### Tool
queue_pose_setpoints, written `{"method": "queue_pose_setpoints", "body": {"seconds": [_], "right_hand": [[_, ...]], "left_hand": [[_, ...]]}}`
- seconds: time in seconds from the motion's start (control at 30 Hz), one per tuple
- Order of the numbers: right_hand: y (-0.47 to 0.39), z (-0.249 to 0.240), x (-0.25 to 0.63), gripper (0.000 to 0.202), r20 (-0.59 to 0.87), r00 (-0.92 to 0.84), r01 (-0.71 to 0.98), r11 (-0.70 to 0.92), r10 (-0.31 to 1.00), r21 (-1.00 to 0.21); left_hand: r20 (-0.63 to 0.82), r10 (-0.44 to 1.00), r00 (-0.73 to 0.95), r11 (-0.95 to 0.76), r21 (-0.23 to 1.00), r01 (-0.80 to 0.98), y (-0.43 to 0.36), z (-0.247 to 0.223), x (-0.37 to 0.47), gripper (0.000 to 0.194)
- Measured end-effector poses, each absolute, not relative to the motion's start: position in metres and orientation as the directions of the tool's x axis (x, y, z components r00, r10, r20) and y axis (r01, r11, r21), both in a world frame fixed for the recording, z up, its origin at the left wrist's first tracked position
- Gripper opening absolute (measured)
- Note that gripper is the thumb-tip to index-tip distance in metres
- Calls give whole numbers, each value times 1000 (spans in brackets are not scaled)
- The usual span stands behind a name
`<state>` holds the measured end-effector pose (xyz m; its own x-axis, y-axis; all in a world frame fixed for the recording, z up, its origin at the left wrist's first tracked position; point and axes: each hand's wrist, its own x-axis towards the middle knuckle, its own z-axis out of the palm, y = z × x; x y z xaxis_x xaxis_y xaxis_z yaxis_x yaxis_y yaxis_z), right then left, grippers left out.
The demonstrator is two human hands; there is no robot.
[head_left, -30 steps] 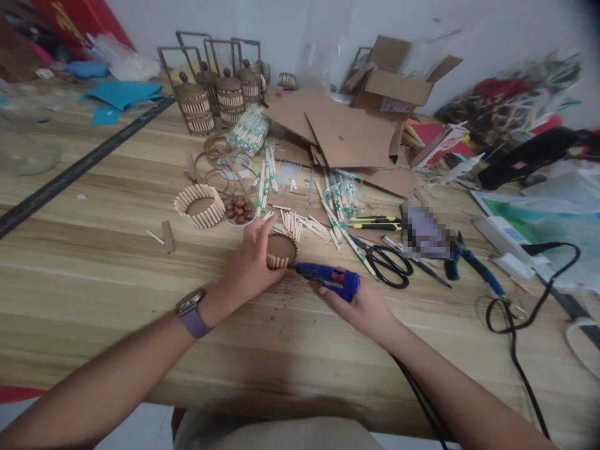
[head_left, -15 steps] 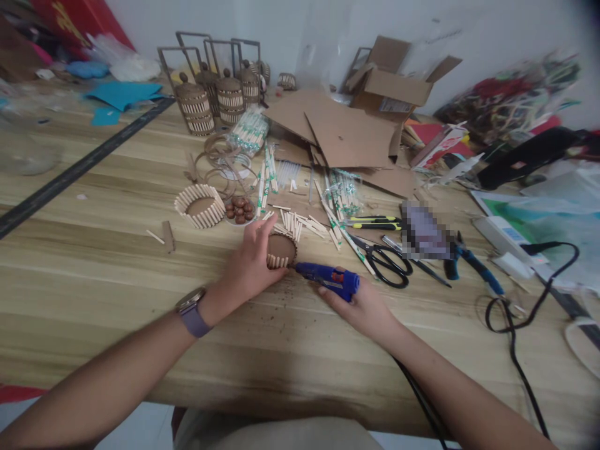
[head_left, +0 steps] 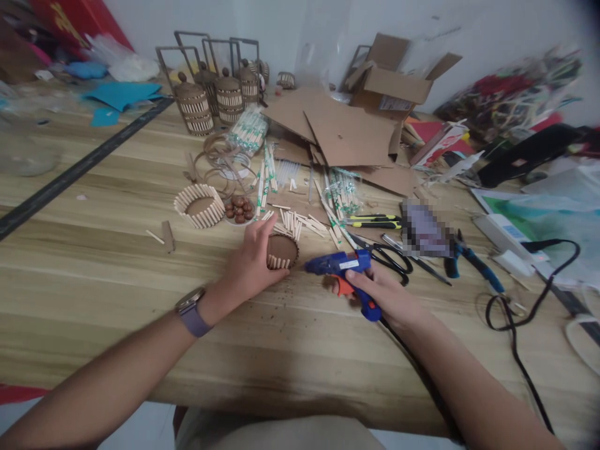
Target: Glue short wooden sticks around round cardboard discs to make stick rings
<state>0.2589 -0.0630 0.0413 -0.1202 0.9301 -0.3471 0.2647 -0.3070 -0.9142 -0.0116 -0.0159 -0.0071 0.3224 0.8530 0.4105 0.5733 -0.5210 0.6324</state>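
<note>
My right hand (head_left: 379, 290) is wrapped round a blue hot glue gun (head_left: 340, 264) with an orange trigger, its nozzle pointing left. Just beyond that nozzle, a small gap away, lies a round brown cardboard base (head_left: 283, 247) with short sticks standing along part of its rim. My left hand (head_left: 255, 259) curves round the left side of this base, thumb at the near edge and fingers at the far side. Behind it lie loose cut wooden sticks (head_left: 300, 224). A finished-looking ring of sticks (head_left: 200, 206) and a dish of brown beads (head_left: 240, 210) sit to the left.
Black scissors (head_left: 389, 259), a yellow-black cutter (head_left: 375, 221) and blue pliers (head_left: 478, 265) lie to the right. Cardboard sheets (head_left: 351, 131), wrapped chopsticks (head_left: 248, 130) and several small lantern-like baskets (head_left: 194, 106) stand or lie at the back. The gun's black cord (head_left: 417, 369) trails toward me.
The glue gun has drawn back to the right from the base's rim and rolled, so its handle and orange trigger now show. My left hand and the base stay nearly still.
</note>
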Motion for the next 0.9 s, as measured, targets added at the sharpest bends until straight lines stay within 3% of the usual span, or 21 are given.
{"method": "queue_pose_setpoints", "body": {"seconds": [0.07,0.17,0.27,0.43,0.53,0.7,0.8,0.9], "right_hand": [[-62,47,264,53,-371,-275,290,-291,887,-912],[-56,52,266,46,-341,-497,418,-124,798,-900],[-50,55,264,44,-323,-570,544,51,756,-838],[-40,62,263,33,-250,-535,680,237,807,-694],[-29,67,262,24,-168,-411,834,295,896,-467],[-4,67,247,20,-98,-223,970,211,970,-116],[7,62,236,22,-94,-193,981,192,977,-22],[10,57,233,17,-59,-206,978,203,977,-44]], "left_hand": [[402,858,320,-513,640,572,-16,-8,-12,122],[387,868,311,-495,641,586,-16,-8,-12,123],[385,870,308,-492,639,591,-17,-7,-12,121],[376,873,311,-487,647,587,-16,-7,-12,118],[384,868,316,-496,634,593,-16,-7,-12,118],[415,852,319,-520,602,606,-16,-5,-11,117],[410,852,326,-521,602,605,-15,-5,-11,118],[404,848,342,-528,600,601,-15,-4,-11,118]]}}
